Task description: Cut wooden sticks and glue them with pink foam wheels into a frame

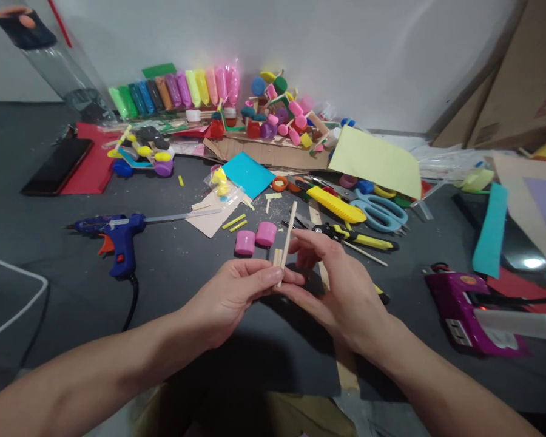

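Observation:
In front of me, my left hand pinches several short wooden sticks and a longer wooden stick between thumb and fingers. The long one rises at a slant above the short ones. My right hand is close on the right, its fingers curved and apart from the thumb. Its thumb tip lies by the lower end of the sticks; whether it touches them I cannot tell. Just beyond the hands are two pink caps and some yellow-green stick pieces.
A blue hot glue gun lies left, its cord running forward. Yellow cutter knife, blue-handled scissors and pliers lie to the right. A purple power strip is far right. Clay packs line the wall.

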### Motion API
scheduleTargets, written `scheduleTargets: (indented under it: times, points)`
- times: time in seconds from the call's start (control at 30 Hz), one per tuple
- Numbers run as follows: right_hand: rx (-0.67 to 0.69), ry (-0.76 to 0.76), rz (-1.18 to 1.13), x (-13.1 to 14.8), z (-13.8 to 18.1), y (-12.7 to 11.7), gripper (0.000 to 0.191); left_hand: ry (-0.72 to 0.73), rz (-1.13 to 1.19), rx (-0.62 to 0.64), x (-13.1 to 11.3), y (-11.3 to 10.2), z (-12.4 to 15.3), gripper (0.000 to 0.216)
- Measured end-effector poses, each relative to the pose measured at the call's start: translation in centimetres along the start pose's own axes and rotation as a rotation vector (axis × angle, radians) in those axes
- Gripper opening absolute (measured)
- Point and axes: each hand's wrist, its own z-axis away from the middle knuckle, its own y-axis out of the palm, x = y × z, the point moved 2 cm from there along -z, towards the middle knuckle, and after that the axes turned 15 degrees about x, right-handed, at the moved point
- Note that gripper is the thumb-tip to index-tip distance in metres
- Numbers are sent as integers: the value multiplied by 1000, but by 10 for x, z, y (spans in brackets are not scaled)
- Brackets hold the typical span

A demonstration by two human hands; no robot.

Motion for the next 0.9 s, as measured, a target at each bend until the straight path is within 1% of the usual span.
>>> scheduleTargets:
  times: [0.07, 0.17, 0.23, 0.3, 0.33, 0.37, 0.43, 0.47, 0.57, 0.67, 0.73, 0.9]
  points:
    - [20, -21, 6, -2, 0, 1, 62, 0, -3, -5, 1, 0, 0, 21]
    - [30, -57, -12, -2, 1, 2, 65, -2, -6, -20, 3, -1, 0, 22]
    - [16, -50, -101, -1, 2, -1, 68, -20, -9, -27, 4, -2, 1, 22]
    - [6, 10, -263, 0, 1, -5, 68, -46, -9, -30, 4, -3, 2, 23]
    - [16, 49, -348, 1, -1, -7, 61, -46, -14, -32, 4, -3, 2, 23]
    - [40, 82, -431, 2, -3, -9, 49, -34, -23, -33, 4, -4, 2, 22]
    - [113, 127, -590, 2, -8, -10, 18, -5, -55, -22, 2, -3, 1, 21]
    - [145, 146, -673, 2, -10, -10, 12, -1, -70, -13, 2, -2, 1, 20]
    - [186, 223, -902, -3, -14, -4, 15, -35, -73, 3, 3, 1, -2, 21]
    - [192, 297, -1032, -8, -14, 3, 15, -63, -66, 4, 4, 3, -2, 23]
    - [198, 326, -1076, -9, -13, 5, 18, -92, -63, 8, 5, 3, -1, 26]
    - [190, 370, -1081, -8, -13, 6, 24, -140, -46, 12, 6, 1, 2, 34]
